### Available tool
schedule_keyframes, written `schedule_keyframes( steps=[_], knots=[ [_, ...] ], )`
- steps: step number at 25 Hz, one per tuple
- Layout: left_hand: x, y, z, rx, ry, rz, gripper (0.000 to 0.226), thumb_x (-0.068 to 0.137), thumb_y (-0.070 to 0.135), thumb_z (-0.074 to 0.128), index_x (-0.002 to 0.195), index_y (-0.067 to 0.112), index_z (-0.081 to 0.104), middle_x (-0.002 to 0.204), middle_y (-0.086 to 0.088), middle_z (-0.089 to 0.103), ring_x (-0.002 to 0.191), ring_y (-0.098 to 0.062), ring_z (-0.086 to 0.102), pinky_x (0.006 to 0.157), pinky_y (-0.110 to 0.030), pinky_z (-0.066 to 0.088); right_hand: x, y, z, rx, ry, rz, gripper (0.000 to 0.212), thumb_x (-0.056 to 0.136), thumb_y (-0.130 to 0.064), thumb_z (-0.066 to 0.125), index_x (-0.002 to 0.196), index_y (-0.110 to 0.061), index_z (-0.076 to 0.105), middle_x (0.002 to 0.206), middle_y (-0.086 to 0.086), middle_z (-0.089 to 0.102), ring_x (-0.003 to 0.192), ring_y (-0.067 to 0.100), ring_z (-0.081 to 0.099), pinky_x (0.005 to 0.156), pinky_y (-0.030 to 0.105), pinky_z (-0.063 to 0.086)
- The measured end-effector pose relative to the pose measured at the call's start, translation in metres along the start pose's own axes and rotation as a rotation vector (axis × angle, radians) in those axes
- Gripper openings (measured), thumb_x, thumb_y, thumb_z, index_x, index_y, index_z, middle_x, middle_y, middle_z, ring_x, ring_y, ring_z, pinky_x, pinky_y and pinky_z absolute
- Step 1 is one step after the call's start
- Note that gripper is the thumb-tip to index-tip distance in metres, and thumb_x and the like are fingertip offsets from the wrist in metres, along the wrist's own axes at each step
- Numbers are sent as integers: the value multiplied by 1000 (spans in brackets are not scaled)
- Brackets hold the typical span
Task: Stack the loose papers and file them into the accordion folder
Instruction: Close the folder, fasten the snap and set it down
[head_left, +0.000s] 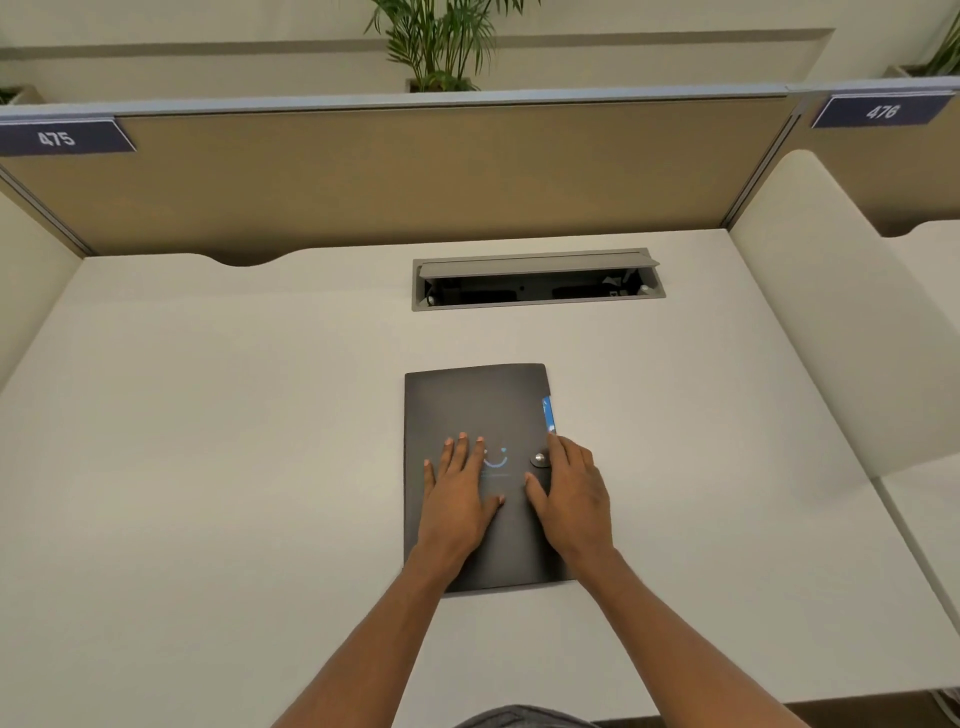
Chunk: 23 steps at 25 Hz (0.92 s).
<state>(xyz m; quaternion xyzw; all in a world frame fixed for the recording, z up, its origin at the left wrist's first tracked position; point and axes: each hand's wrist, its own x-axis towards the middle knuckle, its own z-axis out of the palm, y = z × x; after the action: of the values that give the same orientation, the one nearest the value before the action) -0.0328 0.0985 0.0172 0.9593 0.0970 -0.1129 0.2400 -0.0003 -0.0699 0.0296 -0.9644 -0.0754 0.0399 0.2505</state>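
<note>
A black accordion folder (470, 405) lies flat and closed on the white desk (208, 441), with a small blue smile mark on its cover. A snap flap with a metal button (540, 459) sits at its right edge, and a blue tab (548, 414) sticks out just above it. My left hand (460, 496) rests flat on the cover, fingers spread. My right hand (571, 493) lies over the folder's right edge beside the snap, thumb on the cover. No loose papers are in view.
A grey cable hatch (537, 280) stands open in the desk behind the folder. A tan partition (415, 171) with labels 475 and 476 closes the back. Cream side dividers (831, 312) flank the desk. A potted plant (441, 41) stands beyond the partition.
</note>
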Motion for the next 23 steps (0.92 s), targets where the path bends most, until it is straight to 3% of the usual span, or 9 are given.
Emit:
schedule_keyframes(
  steps=[2,5,7,10,14,17,23],
  knots=[
    [-7,-6,-7,-65,124,-78,85,95,41,66,164,19,20,173,-9,12,161,-26,7,129,-48,10,3,2,-5,81,29,90,72,93,-38,69,154,-10,42,149,6,54,136,26,49,106,38,48],
    [-16,-19,-19,-102,277,-294,86,91,38,71,161,11,28,170,-18,16,155,-36,19,121,-48,31,9,6,-9,101,-60,265,90,90,-52,70,159,-10,29,154,10,45,140,30,44,103,44,50],
    [-19,-25,-24,-127,272,-455,87,92,42,69,160,6,27,167,-22,19,149,-41,25,112,-51,40,11,6,-8,40,-140,326,95,84,-60,73,155,-11,32,148,11,45,138,30,43,96,44,52],
    [-19,-27,-25,-213,214,-587,83,93,46,66,155,2,33,161,-22,24,145,-41,27,109,-50,41,11,3,-3,13,-195,361,84,77,-62,78,137,-14,45,135,9,48,128,29,49,89,43,54],
    [-16,-25,-20,-272,174,-575,57,91,43,67,132,5,53,144,-19,39,133,-37,37,102,-47,47,17,0,0,109,-241,400,79,75,-51,85,135,-13,50,132,10,45,121,31,56,95,45,56],
    [-15,-24,-19,-313,186,-570,57,90,36,71,133,4,53,140,-19,43,130,-37,40,100,-46,47,22,-1,-2,156,-256,444,82,75,-43,89,138,-11,47,133,14,47,121,35,57,100,45,54],
    [-10,-37,-25,-429,283,-568,58,87,18,79,133,0,50,133,-23,54,126,-40,48,105,-50,47,24,-22,3,135,-217,444,78,72,-32,90,133,-10,46,131,16,53,123,36,54,96,44,52]
  ],
)
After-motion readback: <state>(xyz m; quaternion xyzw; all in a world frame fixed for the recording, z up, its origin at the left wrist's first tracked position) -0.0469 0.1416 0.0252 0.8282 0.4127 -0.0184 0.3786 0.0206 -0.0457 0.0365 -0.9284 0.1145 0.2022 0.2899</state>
